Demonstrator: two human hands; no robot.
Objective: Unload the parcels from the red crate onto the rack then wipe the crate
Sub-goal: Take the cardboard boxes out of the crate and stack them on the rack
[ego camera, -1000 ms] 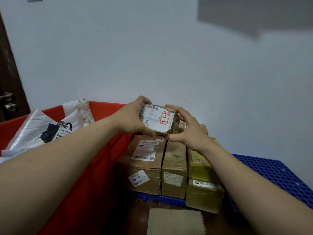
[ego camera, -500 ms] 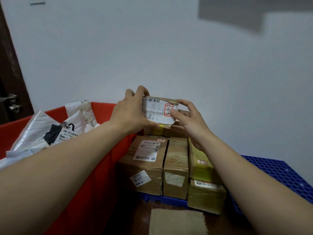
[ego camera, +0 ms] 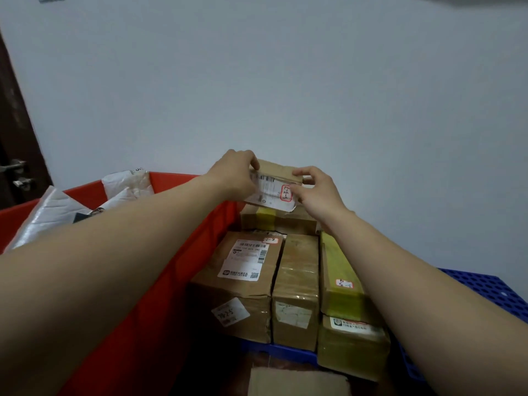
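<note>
Above the stacked boxes point(ego camera: 251, 281) to the right of the red crate point(ego camera: 171, 281), you hold a small parcel point(ego camera: 278, 174) between both hands. Your left grip point(ego camera: 233, 175) has its fingers curled over the parcel's left end. Your right grip point(ego camera: 318, 192) pinches the right end, fingers on top and thumb on the white label point(ego camera: 265, 192) next to a red-outlined sticker. The parcel is tilted with its label toward you, just over a taped box point(ego camera: 285, 220) at the back of the stack; you cannot tell whether it touches that box. The stacked boxes stand on a blue perforated rack point(ego camera: 485, 290), just beside the crate's outer wall. White poly-bag parcels point(ego camera: 57, 212) lie in the crate. A dark door point(ego camera: 14, 124) shows at far left, and a flat cardboard piece point(ego camera: 297, 381) lies at the bottom edge.
</note>
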